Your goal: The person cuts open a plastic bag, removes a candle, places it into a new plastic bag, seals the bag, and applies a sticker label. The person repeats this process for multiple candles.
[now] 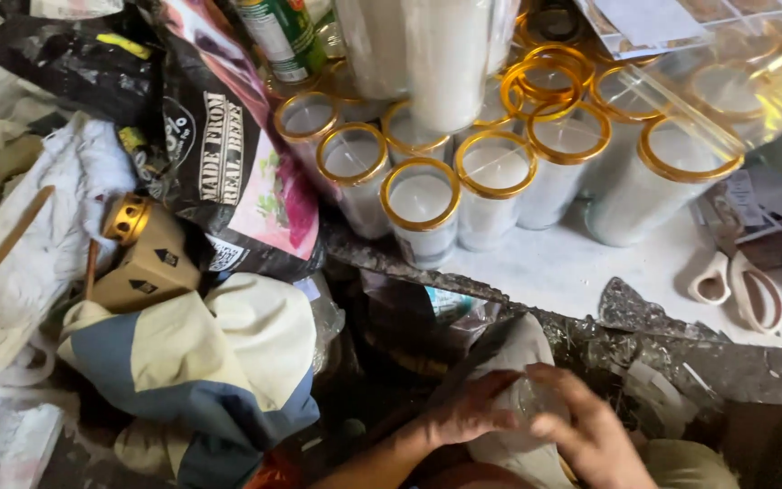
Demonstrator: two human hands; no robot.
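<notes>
Both hands grip one white candle jar (518, 398): left hand (468, 412), right hand (590, 435), fingers wrapped round it. Gold-rimmed candles (423, 204) crowd the counter (572, 272) (scissors (739, 290) nearby).

I see two bare hands at the near edge: my left hand (468, 412) and my right hand (590, 435). No gloves, rings or watch show. The left forearm is bare, with no sleeve reaching the wrist.
</notes>
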